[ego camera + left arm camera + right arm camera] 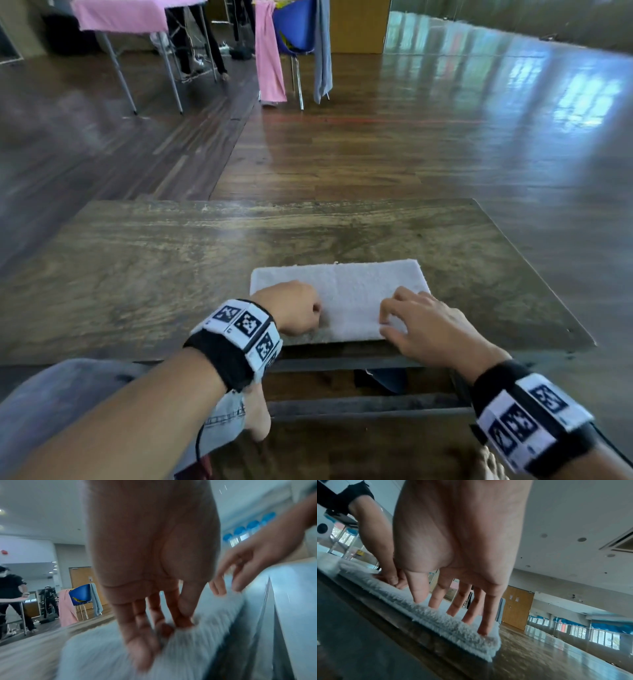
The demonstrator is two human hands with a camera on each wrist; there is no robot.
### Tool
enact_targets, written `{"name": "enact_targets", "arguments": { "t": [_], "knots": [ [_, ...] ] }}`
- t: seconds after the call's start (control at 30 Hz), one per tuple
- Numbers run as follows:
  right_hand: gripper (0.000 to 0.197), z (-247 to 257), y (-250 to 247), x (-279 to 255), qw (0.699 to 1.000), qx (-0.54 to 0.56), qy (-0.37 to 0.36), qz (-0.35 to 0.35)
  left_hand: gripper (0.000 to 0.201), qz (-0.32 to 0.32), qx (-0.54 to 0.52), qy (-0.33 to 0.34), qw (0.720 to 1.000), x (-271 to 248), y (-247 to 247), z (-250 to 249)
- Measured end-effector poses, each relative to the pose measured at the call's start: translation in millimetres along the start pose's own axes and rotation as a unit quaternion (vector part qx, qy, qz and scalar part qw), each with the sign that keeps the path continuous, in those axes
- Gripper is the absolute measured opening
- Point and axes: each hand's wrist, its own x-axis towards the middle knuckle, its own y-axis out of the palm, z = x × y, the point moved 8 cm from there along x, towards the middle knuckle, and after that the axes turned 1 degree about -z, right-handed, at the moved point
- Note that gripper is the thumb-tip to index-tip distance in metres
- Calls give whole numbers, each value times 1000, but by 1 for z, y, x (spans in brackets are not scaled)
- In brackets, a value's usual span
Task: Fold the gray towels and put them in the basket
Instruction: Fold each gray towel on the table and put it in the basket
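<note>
A pale gray towel (342, 291), folded into a flat rectangle, lies near the front edge of the wooden table (171, 257). My left hand (317, 310) sits on its near left part with curled fingers; in the left wrist view my left hand (164, 626) pinches a tuft of the towel (205, 642). My right hand (394, 318) rests on the near right part with straight, spread fingers. In the right wrist view those fingertips (435, 604) press on the towel (447, 626). A bit of woven wicker (489, 459) shows below my right wrist.
Across the wooden floor stands a blue chair (294, 34) with a pink towel (270, 61) and a gray towel (322, 51) hanging from it. A table under a pink cloth (120, 13) is at the far left, with people standing near it.
</note>
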Motion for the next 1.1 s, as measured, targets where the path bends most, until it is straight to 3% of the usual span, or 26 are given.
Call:
{"name": "enact_targets", "arguments": {
  "t": [0.07, 0.1, 0.2, 0.23, 0.33, 0.47, 0.9, 1.1],
  "knots": [
    [20, 4, 3, -9, 1000, 7, 16, -11, 23, -7, -29, -6, 1000, -8, 2, -5],
    [23, 8, 2, -10, 999, 17, 15, -35, 23, -42, -33, -7, 999, -11, -1, -10],
    [29, 38, -1, -2, 988, 72, -37, -132, 7, -257, -45, 6, 965, -22, -17, -25],
    [35, 48, 3, 5, 985, 85, -53, -139, 18, -287, -40, 11, 957, -22, -12, -29],
    [55, 63, 30, 22, 991, 84, -47, -90, 54, -235, -60, -23, 970, -6, 23, -27],
    [58, 54, 53, 29, 995, 55, -25, -75, 57, -230, -56, -55, 970, 8, 43, -12],
    [81, 17, 57, 31, 996, 31, 39, -76, 66, -210, -40, -107, 971, 3, 45, 10],
    [80, -8, 54, 24, 993, 43, 64, -86, 73, -196, -35, -136, 970, -2, 45, 22]
  ]
}}
